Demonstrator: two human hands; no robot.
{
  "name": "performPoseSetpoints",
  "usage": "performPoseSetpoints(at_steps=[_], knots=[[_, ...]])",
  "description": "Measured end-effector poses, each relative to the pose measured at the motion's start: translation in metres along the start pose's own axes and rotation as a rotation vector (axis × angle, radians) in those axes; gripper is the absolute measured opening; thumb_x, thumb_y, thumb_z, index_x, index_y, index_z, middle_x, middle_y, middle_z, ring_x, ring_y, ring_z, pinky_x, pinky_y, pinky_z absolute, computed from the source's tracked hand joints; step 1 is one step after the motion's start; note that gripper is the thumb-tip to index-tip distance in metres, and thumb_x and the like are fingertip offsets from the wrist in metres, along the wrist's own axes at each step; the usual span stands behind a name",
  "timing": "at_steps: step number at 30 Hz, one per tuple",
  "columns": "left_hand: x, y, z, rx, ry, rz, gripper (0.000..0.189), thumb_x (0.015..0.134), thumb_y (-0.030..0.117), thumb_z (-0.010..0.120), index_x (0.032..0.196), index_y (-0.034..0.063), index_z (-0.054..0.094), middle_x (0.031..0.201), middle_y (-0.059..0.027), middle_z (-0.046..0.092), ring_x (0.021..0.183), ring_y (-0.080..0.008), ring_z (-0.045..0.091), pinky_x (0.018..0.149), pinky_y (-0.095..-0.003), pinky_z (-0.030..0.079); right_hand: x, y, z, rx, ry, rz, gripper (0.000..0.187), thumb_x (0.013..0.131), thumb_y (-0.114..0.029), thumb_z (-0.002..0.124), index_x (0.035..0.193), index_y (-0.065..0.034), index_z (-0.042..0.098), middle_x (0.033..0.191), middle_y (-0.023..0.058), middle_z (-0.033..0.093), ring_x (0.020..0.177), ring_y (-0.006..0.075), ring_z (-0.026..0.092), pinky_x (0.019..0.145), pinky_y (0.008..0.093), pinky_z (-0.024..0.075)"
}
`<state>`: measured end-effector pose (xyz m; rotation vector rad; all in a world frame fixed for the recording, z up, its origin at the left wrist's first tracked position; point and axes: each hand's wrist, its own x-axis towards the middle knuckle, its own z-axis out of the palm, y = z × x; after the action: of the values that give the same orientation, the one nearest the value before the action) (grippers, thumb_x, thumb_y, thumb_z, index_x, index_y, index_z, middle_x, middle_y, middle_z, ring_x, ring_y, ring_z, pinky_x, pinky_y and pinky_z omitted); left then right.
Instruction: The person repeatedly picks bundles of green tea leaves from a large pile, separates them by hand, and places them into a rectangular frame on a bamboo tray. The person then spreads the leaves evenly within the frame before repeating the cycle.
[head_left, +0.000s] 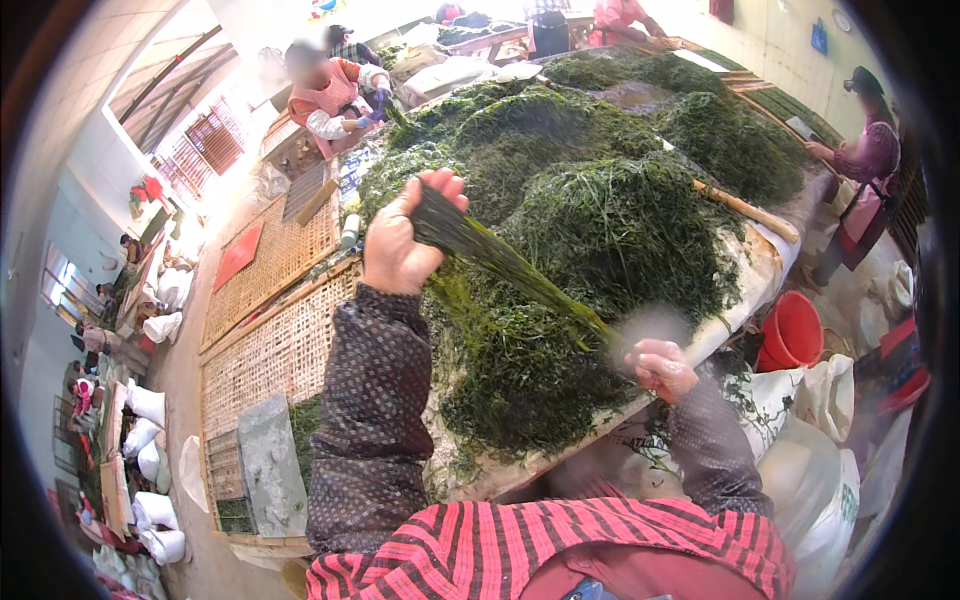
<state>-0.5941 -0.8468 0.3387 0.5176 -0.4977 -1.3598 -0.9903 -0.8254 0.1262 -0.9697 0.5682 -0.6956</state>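
Note:
A long dark-green bundle of seaweed strands (517, 259) stretches slantwise across the view in front of me. My left hand (409, 236) grips its thick upper end between thumb and palm, fingers pointing up. The thin yellowish end runs down to my right hand (662, 369), whose fingers are curled around it; a blurred patch hides part of that grip. Beneath the bundle, loose heaps of wet seaweed (615, 217) cover the table, whose pale sheeted edge (739, 311) shows beyond my right hand.
A wooden pole (750, 214) lies across the table's right side. Woven slatted racks (262, 360) stand to the left, with a grey board (271, 465) on one. To the right are a red bucket (791, 330) and white sacks (806, 480). Co-workers stand around the table.

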Motion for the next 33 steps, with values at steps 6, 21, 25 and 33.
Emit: performPoseSetpoints(at_steps=[6, 21, 25, 33], knots=[[-0.007, 0.014, 0.009, 0.089, 0.012, 0.032, 0.027, 0.106, 0.023, 0.045, 0.12, 0.0018, 0.053, 0.124, -0.0155, 0.061, 0.117, -0.0319, 0.059, 0.1, -0.05, 0.048, 0.014, -0.019, 0.005, -0.175, 0.098, -0.056, 0.015, 0.09, -0.008, 0.065, 0.105, -0.0021, 0.065, 0.096, 0.0049, 0.07, 0.067, 0.0055, 0.055, 0.058, 0.0193, 0.0436], [-0.031, -0.042, 0.009, 0.204, -0.344, -0.356, 0.048, 0.104, 0.041, 0.046, 0.126, -0.0009, 0.055, 0.117, -0.0158, 0.064, 0.108, -0.0279, 0.062, 0.097, -0.043, 0.048, 0.108, -0.178, 0.184, -0.492, -0.258, -0.557, 0.018, 0.092, 0.001, 0.051, 0.105, 0.0052, 0.063, 0.075, -0.001, 0.061, 0.073, 0.0062, 0.056, 0.065, 0.0243, 0.0484], [-0.049, -0.054, 0.01, 0.401, -0.344, -0.412, 0.04, 0.102, 0.031, 0.054, 0.123, -0.0024, 0.056, 0.114, -0.0169, 0.066, 0.105, -0.0293, 0.065, 0.096, -0.0455, 0.051, 0.127, -0.158, 0.161, -0.514, -0.177, -0.431, 0.017, 0.091, -0.002, 0.053, 0.103, 0.0021, 0.064, 0.075, -0.0029, 0.06, 0.071, 0.0038, 0.055, 0.064, 0.0222, 0.0462], [-0.07, -0.039, 0.02, 0.44, -0.24, -0.434, 0.023, 0.099, 0.016, 0.061, 0.107, -0.0043, 0.064, 0.087, -0.0107, 0.07, 0.071, -0.0204, 0.069, 0.071, -0.039, 0.059, 0.138, -0.051, 0.08, -0.207, -0.245, -0.153, 0.022, 0.097, -0.026, 0.062, 0.102, -0.0049, 0.067, 0.068, -0.0078, 0.051, 0.052, 0.0003, 0.038, 0.045, 0.0181, 0.027]])
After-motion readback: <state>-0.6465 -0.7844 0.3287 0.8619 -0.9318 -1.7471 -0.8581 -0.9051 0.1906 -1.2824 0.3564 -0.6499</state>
